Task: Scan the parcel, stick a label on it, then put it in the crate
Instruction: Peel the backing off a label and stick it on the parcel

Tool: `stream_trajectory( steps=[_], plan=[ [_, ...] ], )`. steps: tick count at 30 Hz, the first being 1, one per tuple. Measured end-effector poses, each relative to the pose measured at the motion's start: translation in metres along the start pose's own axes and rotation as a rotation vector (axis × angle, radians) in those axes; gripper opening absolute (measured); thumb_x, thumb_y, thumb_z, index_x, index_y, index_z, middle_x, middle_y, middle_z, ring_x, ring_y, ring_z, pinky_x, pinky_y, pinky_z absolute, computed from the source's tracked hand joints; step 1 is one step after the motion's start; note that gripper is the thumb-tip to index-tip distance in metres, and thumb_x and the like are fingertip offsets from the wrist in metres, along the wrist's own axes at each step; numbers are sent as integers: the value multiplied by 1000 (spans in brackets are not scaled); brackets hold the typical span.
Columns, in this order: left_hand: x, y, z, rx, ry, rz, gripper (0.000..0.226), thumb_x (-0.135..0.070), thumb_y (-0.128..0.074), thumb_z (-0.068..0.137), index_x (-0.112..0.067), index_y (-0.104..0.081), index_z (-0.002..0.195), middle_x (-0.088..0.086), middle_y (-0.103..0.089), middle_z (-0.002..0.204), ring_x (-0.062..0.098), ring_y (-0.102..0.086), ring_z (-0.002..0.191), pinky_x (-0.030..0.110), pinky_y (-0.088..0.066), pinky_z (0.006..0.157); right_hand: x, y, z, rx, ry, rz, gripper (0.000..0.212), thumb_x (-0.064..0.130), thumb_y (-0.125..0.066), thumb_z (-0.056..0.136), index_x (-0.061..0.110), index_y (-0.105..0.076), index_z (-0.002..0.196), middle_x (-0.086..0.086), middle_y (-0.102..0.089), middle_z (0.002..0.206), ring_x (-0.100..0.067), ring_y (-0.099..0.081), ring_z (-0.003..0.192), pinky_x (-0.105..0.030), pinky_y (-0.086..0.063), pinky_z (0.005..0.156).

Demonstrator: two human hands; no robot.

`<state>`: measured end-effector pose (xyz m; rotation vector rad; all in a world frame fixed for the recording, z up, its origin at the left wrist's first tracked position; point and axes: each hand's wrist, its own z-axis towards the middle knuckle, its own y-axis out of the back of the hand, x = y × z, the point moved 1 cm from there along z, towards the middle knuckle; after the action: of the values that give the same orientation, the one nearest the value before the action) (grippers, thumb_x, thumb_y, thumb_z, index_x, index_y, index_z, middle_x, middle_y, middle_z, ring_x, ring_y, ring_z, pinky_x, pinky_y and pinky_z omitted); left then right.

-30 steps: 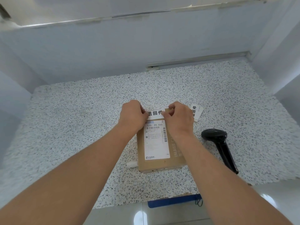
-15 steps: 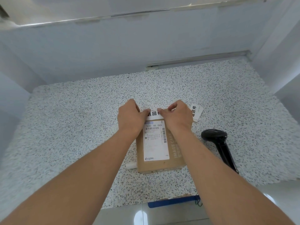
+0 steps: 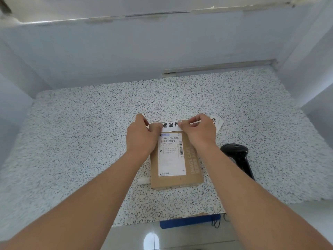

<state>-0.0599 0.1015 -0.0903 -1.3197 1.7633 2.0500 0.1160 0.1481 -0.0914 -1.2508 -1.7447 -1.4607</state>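
Note:
A flat brown cardboard parcel (image 3: pixel 192 165) lies on the speckled counter (image 3: pixel 81 141), with a white shipping sticker on its top. Across its far end lies a white strip label (image 3: pixel 170 126) printed with black characters. My left hand (image 3: pixel 141 136) presses on the label's left end and the parcel's far left corner. My right hand (image 3: pixel 201 131) pinches and presses the label's right part with thumb and fingers. A black handheld scanner (image 3: pixel 237 157) lies on the counter just right of the parcel.
A second white label sheet (image 3: pixel 217 123) sticks out beyond my right hand. A blue crate edge (image 3: pixel 189 221) shows below the counter's front edge. A small white object (image 3: pixel 143 180) lies at the parcel's near left corner. Walls enclose the counter at the back and sides.
My hands moved slightly apart along the label and flattened it onto the parcel's far end. The parcel and scanner stayed put.

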Motion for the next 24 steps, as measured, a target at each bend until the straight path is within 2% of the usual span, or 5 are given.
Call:
stream_trajectory(
  steps=[6, 10, 16, 19, 24],
  plan=[
    [2, -1, -3, 30, 25, 23, 54, -56, -76, 79, -18, -48, 105, 3, -64, 93, 20, -64, 81, 34, -49, 60, 1, 1, -3, 50, 21, -38, 40, 29, -92, 76, 19, -61, 99, 7, -64, 88, -3, -61, 75, -19, -43, 57],
    [4, 1, -8, 20, 1, 14, 36, -41, -69, 91, -17, -48, 106, 5, -65, 94, 15, -61, 76, 30, -45, 57, -2, 3, -6, 34, 21, -12, 30, 24, -87, 84, 19, -63, 100, 6, -66, 90, -8, -65, 83, -24, -51, 67],
    [3, 4, -34, 74, -168, 145, 29, -33, -58, 101, -19, -50, 125, 10, -45, 124, 23, -60, 89, 31, -46, 70, -6, 7, -28, 18, 232, -222, 13, 14, -73, 95, 23, -69, 104, 4, -62, 102, -2, -59, 83, -6, -38, 64],
    [3, 6, -47, 123, -251, 203, 36, -27, -53, 102, -17, -45, 136, 14, -30, 140, 29, -61, 95, 32, -49, 70, -9, 8, -44, 61, 327, -396, 19, 21, -67, 99, 23, -69, 118, 2, -50, 113, -14, -55, 104, -20, -40, 84],
    [10, 12, -74, 244, -353, 259, 52, -29, -48, 103, -19, -28, 150, 14, -16, 155, 38, -59, 111, 47, -58, 83, -24, 12, -72, 27, 420, -554, 25, 30, -59, 103, 22, -68, 126, 0, -49, 130, -21, -47, 118, -31, -44, 96]
  ],
)
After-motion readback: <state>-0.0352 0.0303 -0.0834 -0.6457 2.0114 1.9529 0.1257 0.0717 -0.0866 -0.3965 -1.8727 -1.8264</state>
